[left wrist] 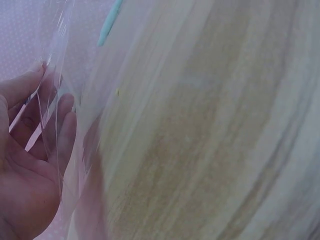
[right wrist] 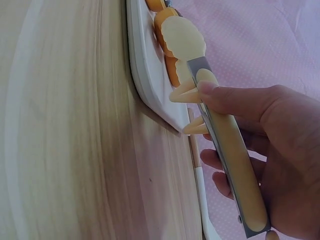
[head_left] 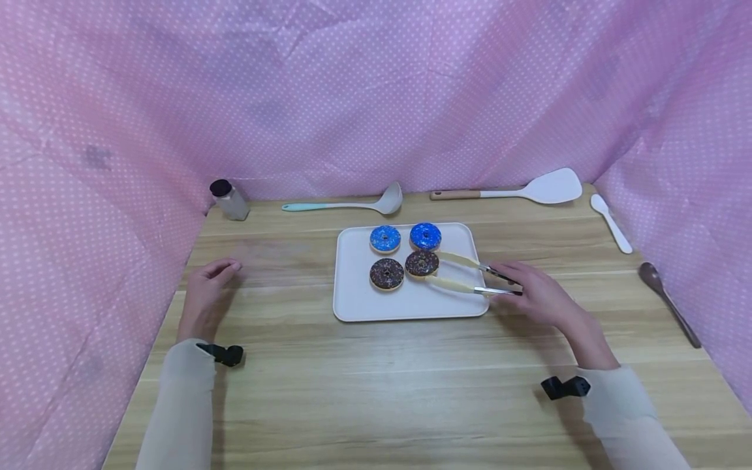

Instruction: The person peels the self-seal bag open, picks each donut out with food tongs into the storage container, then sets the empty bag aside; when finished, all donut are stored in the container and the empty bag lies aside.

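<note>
With the right hand [head_left: 537,294] closed on the tongs [head_left: 470,275], whose tips flank the right chocolate doughnut [head_left: 422,263] on the tray [head_left: 411,307], squeeze evenly and lift straight, while the left hand [head_left: 205,294] pinches a clear bag [left wrist: 75,100] above the bench [head_left: 376,378].

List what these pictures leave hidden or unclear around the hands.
- Left hand, left wrist view: a clear film covers the fingers; its extent is lost to blur.
- Tongs, head view: tips too small to tell whether they touch the donut.
- Tray, right wrist view: cut off by the top edge.
</note>
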A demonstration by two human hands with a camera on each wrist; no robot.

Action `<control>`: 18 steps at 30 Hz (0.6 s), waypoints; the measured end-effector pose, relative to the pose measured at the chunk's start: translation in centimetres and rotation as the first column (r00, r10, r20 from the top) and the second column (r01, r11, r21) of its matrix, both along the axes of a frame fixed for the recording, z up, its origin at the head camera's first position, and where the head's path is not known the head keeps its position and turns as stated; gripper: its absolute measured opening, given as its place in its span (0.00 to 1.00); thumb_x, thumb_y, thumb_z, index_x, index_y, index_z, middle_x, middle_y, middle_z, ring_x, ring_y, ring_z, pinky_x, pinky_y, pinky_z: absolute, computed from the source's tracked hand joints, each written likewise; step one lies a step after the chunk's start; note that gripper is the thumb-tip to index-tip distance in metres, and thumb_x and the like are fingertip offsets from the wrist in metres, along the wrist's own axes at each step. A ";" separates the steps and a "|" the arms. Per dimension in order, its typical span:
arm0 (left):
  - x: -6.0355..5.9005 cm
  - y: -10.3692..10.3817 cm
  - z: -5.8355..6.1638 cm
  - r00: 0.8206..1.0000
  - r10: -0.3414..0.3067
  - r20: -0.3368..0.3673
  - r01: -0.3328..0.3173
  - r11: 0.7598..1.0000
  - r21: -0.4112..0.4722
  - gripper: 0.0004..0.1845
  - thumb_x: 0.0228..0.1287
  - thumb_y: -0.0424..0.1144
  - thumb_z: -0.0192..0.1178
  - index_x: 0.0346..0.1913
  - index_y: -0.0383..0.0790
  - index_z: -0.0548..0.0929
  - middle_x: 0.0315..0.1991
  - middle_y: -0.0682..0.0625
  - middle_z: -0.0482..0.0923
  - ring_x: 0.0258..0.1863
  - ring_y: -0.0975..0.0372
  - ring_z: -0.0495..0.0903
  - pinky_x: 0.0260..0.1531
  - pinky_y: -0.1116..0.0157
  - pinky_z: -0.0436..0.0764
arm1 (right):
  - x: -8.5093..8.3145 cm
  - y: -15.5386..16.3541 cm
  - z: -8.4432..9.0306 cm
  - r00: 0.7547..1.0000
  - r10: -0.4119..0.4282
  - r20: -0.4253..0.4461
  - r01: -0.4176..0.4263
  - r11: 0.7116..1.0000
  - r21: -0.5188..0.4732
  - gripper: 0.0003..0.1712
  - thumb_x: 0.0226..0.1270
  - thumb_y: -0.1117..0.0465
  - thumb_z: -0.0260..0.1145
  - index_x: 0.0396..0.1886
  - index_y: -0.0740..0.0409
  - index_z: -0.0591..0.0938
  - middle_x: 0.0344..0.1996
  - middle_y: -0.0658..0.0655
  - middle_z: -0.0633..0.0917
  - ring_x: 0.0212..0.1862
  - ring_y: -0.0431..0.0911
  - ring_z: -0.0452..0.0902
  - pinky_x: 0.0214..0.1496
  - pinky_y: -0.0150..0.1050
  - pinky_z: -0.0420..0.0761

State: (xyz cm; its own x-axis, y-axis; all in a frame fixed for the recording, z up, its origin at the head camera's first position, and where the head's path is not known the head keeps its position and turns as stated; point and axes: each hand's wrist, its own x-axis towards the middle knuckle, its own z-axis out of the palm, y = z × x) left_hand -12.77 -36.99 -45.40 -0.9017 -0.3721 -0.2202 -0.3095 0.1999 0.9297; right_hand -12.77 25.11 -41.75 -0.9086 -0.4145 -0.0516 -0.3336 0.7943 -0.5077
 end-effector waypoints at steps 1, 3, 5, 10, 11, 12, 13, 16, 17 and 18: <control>0.0 0.0 0.0 1.000 -0.001 0.004 0.001 1.000 -0.004 0.31 0.55 0.55 0.67 0.57 0.40 0.79 0.53 0.57 0.77 0.54 0.67 0.70 0.54 0.69 0.64 | 0.0 0.0 0.0 1.000 0.000 0.004 0.000 1.000 0.005 0.36 0.62 0.53 0.69 0.68 0.58 0.69 0.63 0.65 0.72 0.65 0.63 0.66 0.63 0.63 0.66; 0.1 0.0 0.1 1.000 0.001 0.007 -0.001 1.000 -0.001 0.31 0.55 0.55 0.67 0.57 0.40 0.79 0.53 0.56 0.76 0.54 0.67 0.70 0.54 0.68 0.64 | 0.0 0.0 0.0 1.000 -0.001 0.011 0.001 1.000 0.013 0.36 0.62 0.53 0.69 0.68 0.58 0.69 0.64 0.65 0.72 0.65 0.63 0.65 0.63 0.63 0.66; 0.1 -0.1 0.1 1.000 0.001 0.017 -0.001 1.000 0.008 0.31 0.55 0.55 0.67 0.58 0.41 0.78 0.53 0.56 0.76 0.54 0.66 0.69 0.54 0.67 0.63 | 0.0 0.1 0.0 1.000 -0.003 0.014 0.003 1.000 0.021 0.36 0.62 0.55 0.69 0.68 0.58 0.69 0.64 0.66 0.72 0.65 0.63 0.65 0.63 0.63 0.66; 0.0 -0.3 0.1 1.000 -0.001 0.022 0.001 1.000 0.031 0.32 0.55 0.55 0.67 0.59 0.40 0.78 0.53 0.57 0.76 0.54 0.67 0.69 0.55 0.67 0.63 | 0.2 0.1 0.1 1.000 0.004 0.006 -0.005 0.999 0.033 0.35 0.61 0.59 0.69 0.68 0.58 0.69 0.64 0.65 0.72 0.65 0.63 0.65 0.63 0.63 0.66; 0.0 -0.3 0.1 1.000 -0.003 0.018 0.002 0.999 0.035 0.32 0.55 0.55 0.67 0.59 0.40 0.78 0.53 0.57 0.76 0.54 0.67 0.69 0.55 0.68 0.63 | 0.3 0.1 0.1 1.000 0.006 0.005 -0.006 0.999 0.032 0.36 0.61 0.60 0.69 0.68 0.58 0.69 0.63 0.65 0.72 0.65 0.62 0.66 0.63 0.62 0.66; 0.0 -0.3 0.0 1.000 -0.003 0.013 0.002 0.999 0.037 0.32 0.55 0.54 0.67 0.58 0.39 0.78 0.53 0.56 0.76 0.54 0.67 0.69 0.55 0.68 0.64 | 0.3 0.1 0.2 1.000 0.007 0.006 -0.007 0.999 0.032 0.36 0.60 0.60 0.70 0.68 0.58 0.69 0.63 0.65 0.73 0.65 0.62 0.66 0.63 0.62 0.67; 0.0 -0.3 0.0 1.000 -0.003 0.010 0.002 0.999 0.042 0.32 0.55 0.54 0.68 0.58 0.39 0.78 0.53 0.56 0.76 0.54 0.67 0.70 0.55 0.69 0.64 | 0.3 0.1 0.2 1.000 0.006 0.010 -0.007 0.999 0.032 0.36 0.60 0.59 0.70 0.68 0.58 0.69 0.63 0.65 0.73 0.65 0.62 0.66 0.63 0.62 0.67; -0.1 -0.3 -0.1 1.000 -0.007 0.010 0.007 0.999 0.037 0.31 0.55 0.54 0.67 0.58 0.39 0.78 0.54 0.56 0.76 0.54 0.67 0.70 0.56 0.68 0.64 | 0.4 0.2 0.3 1.000 0.007 0.020 -0.007 0.999 0.031 0.37 0.60 0.58 0.70 0.68 0.57 0.68 0.63 0.64 0.73 0.65 0.62 0.66 0.63 0.62 0.67; -0.1 -0.3 -0.1 1.000 -0.009 0.014 0.008 0.999 0.032 0.31 0.55 0.54 0.67 0.58 0.39 0.78 0.54 0.56 0.76 0.54 0.67 0.70 0.57 0.67 0.63 | 0.4 0.3 0.3 1.000 0.005 0.024 -0.006 1.000 0.027 0.37 0.60 0.57 0.70 0.68 0.57 0.68 0.63 0.64 0.73 0.65 0.62 0.66 0.63 0.62 0.67; -0.1 -0.3 -0.1 1.000 -0.011 0.019 0.011 1.000 0.024 0.31 0.56 0.55 0.67 0.58 0.40 0.79 0.54 0.56 0.76 0.54 0.67 0.70 0.58 0.66 0.63 | 0.4 0.4 0.3 1.000 0.005 0.026 -0.006 1.000 0.019 0.37 0.61 0.56 0.70 0.68 0.57 0.68 0.63 0.64 0.73 0.64 0.62 0.67 0.62 0.62 0.68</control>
State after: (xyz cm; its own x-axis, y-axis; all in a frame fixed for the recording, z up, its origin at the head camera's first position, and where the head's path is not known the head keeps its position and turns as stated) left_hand -12.89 -37.27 -45.47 -0.9013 -0.3563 -0.2464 -0.3253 0.1812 0.9281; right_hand -12.33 25.52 -41.40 -0.9046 -0.4180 -0.0828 -0.3249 0.8023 -0.5008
